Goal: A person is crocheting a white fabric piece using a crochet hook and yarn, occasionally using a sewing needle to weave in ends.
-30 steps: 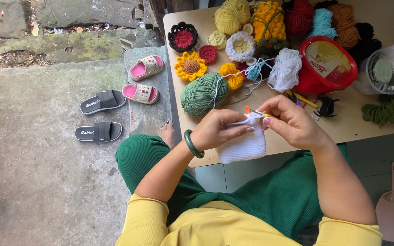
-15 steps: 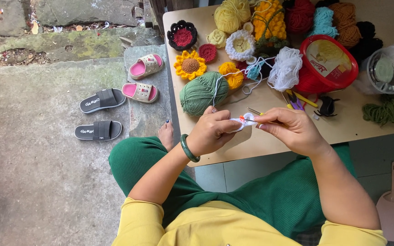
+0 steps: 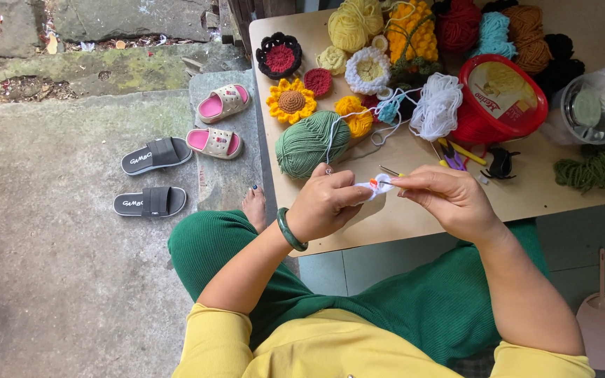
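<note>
1. Both hands meet above the near edge of the table [image 3: 414,224]: the left hand [image 3: 327,203] pinches a small white crochet piece [image 3: 374,187] between thumb and fingers, and the right hand [image 3: 449,199] is clenched around a crochet hook [image 3: 388,170], its tip at the piece.
2. White yarn [image 3: 348,122] runs from the left hand away across the table.
3. On the left wrist sits a green bangle [image 3: 290,231].
4. Just beyond the left hand lies a green yarn ball [image 3: 311,143]; to the right of it, a loose white yarn bundle [image 3: 437,105] and a red tub [image 3: 502,94].
5. Farther off sit crocheted flowers, among them a yellow sunflower [image 3: 291,101], and more yarn balls along the far edge.
6. On the ground to the left lie two grey slippers [image 3: 155,155] and, farther, two pink sandals [image 3: 223,103].
</note>
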